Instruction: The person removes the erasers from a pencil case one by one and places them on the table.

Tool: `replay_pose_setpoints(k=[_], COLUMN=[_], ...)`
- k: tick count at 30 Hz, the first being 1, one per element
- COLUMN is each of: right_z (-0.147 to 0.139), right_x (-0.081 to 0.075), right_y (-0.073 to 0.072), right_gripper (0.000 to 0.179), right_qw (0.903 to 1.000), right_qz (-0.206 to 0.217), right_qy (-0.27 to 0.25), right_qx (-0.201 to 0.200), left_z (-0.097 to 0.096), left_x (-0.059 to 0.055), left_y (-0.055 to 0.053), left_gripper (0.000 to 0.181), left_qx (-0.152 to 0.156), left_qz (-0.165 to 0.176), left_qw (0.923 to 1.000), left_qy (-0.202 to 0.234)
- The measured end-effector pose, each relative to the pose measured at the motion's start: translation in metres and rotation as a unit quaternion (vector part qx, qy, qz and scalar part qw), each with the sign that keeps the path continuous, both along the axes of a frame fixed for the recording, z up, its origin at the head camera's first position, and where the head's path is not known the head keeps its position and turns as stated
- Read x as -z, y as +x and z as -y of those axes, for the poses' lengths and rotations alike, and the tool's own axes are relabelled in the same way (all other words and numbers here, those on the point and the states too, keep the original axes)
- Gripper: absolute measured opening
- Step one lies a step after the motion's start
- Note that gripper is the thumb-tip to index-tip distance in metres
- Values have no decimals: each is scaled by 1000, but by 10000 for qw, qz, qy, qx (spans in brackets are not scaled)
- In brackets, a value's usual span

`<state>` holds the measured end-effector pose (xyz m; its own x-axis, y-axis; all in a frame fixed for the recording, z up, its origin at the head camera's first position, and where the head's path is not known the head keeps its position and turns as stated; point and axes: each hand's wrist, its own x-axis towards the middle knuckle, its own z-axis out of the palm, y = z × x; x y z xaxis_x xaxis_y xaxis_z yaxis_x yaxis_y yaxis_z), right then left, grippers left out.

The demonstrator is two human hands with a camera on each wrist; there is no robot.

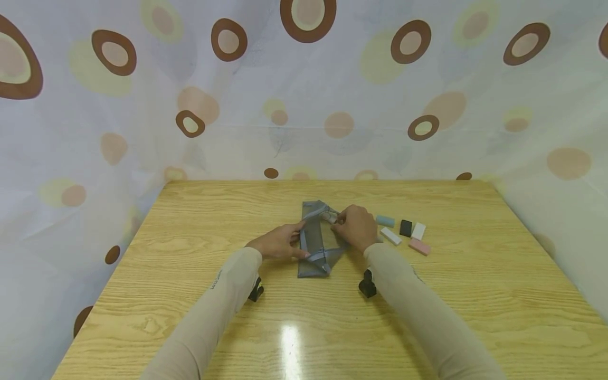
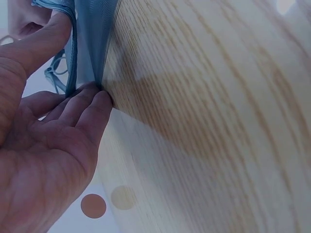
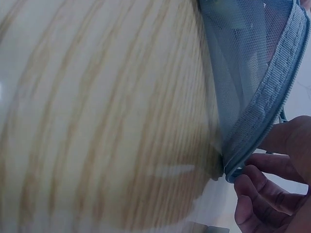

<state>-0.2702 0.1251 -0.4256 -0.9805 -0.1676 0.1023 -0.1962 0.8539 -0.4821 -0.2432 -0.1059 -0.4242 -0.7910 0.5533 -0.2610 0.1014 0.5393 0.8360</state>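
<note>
A grey-blue mesh zipper pouch [image 1: 311, 237] lies on the wooden table with its mouth spread wide. My left hand [image 1: 283, 241] holds its left side, thumb and fingers apart along the edge; the left wrist view shows the fingertips gripping the mesh near the tabletop. At the far right rim is my right hand [image 1: 358, 228], fingers bent around the edge. The right wrist view shows those fingers at the end of the zipper [image 3: 265, 99], partly behind the pouch. A small whitish piece [image 1: 329, 217] shows in the mouth beside the right fingertips.
To the right of the right hand lie several small blocks that look like erasers: a blue one [image 1: 385, 220], a black one [image 1: 406, 228], a white one [image 1: 418, 231], another white one [image 1: 391, 236] and a pink one [image 1: 420, 246]. A patterned sheet [image 1: 304, 148] hangs behind the table.
</note>
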Motion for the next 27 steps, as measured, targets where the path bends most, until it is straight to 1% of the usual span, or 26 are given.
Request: replay_pose_setpoints(k=[8,13,22,27], right_z=[2,2,2,2], right_x=[-1,0,0,0], right_y=[-1,-1,0,-1], right_gripper=[28,31,31,31], right_qw=[10000,9998,9999,9998], right_qz=[58,167,79,101], right_qy=[-30,-43,-28,-10], right_qx=[4,88,124,144], left_z=[2,2,2,2], left_x=[-1,0,-1,-1], left_y=[1,0,0,1], left_gripper=[96,96,95,96], left_qx=[-6,14,123,72], left_qz=[29,24,-45,26], left_qw=[10000,10000,9999,10000], left_qy=[-4,-2,-75,-14])
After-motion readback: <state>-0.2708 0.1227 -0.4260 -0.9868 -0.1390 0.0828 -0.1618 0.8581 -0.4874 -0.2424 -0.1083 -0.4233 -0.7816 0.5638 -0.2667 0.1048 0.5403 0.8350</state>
